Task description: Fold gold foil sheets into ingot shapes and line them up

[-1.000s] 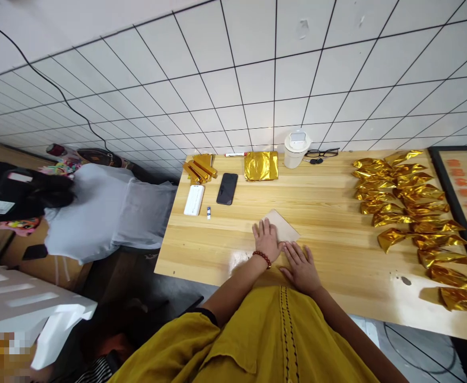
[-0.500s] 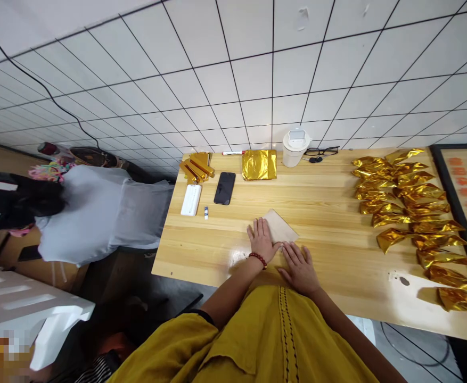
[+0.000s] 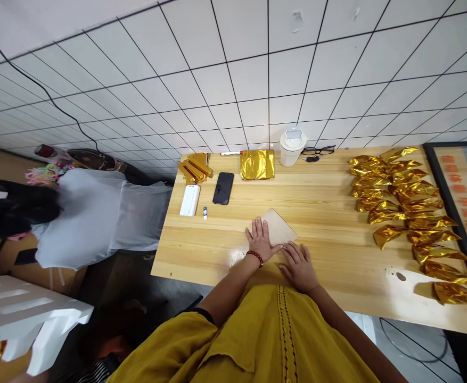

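Note:
A pale brown sheet of paper (image 3: pixel 280 227), lying at a slant with a corner pointing away, rests on the wooden table (image 3: pixel 329 255) in front of me. My left hand (image 3: pixel 260 240) lies flat over its left edge with fingers spread, a red bead bracelet at the wrist. Against the near edge of the sheet, my right hand (image 3: pixel 300 266) is spread with its fingertips on the paper. The fingertips of the right hand come close to the left thumb. Part of the paper is hidden under the hands.
Folded gold foil pieces (image 3: pixel 409 199) lie in rows on the right. Along the back are a gold foil stack (image 3: pixel 257 164), a white cup (image 3: pixel 292 149) and glasses (image 3: pixel 323 150). Left of them are gold strips (image 3: pixel 195 167), a phone (image 3: pixel 223 188) and a white power bank (image 3: pixel 190 200).
The view has shifted slightly, so the table things sit a little further left. Both hands stay flat on the paper in nearly the same place.

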A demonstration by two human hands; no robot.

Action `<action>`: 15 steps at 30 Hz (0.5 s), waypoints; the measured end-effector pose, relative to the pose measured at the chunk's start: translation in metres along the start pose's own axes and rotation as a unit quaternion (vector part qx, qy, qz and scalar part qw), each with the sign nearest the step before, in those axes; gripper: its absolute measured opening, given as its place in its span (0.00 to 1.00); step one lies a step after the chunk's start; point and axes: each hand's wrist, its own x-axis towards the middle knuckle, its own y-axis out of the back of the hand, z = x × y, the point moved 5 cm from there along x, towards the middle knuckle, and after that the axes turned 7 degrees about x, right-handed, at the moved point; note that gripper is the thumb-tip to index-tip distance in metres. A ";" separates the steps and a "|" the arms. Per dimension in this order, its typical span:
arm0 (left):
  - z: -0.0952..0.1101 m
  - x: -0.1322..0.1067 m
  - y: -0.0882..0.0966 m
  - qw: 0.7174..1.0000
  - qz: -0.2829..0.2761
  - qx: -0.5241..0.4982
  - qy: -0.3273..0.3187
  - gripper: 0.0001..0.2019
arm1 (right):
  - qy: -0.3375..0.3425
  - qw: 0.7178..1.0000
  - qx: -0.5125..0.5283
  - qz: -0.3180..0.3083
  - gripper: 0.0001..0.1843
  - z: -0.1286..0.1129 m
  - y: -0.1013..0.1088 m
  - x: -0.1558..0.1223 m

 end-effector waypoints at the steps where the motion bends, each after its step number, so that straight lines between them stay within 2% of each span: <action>1: 0.000 0.000 0.000 1.000 -0.008 0.002 -0.004 0.54 | 0.001 1.000 0.005 0.007 0.26 0.002 0.000 -0.001; 4: 0.000 0.001 0.000 1.000 -0.019 0.012 -0.009 0.56 | 0.006 0.998 0.035 0.043 0.24 0.008 -0.002 -0.005; 6: 0.000 0.002 -0.002 0.999 -0.027 0.019 -0.006 0.58 | -0.016 0.994 0.056 0.090 0.27 0.014 -0.002 -0.006; 9: -0.001 0.004 -0.006 0.999 -0.033 0.023 -0.005 0.61 | -0.101 0.982 0.053 0.150 0.37 0.025 -0.002 -0.002; 11: -0.001 0.005 -0.008 0.999 -0.034 0.023 -0.002 0.62 | -0.159 0.973 0.037 0.165 0.39 0.031 -0.003 0.005; 15: -0.003 0.005 -0.008 0.999 -0.042 0.018 -0.002 0.62 | -0.216 0.961 0.030 0.168 0.32 0.040 -0.004 0.024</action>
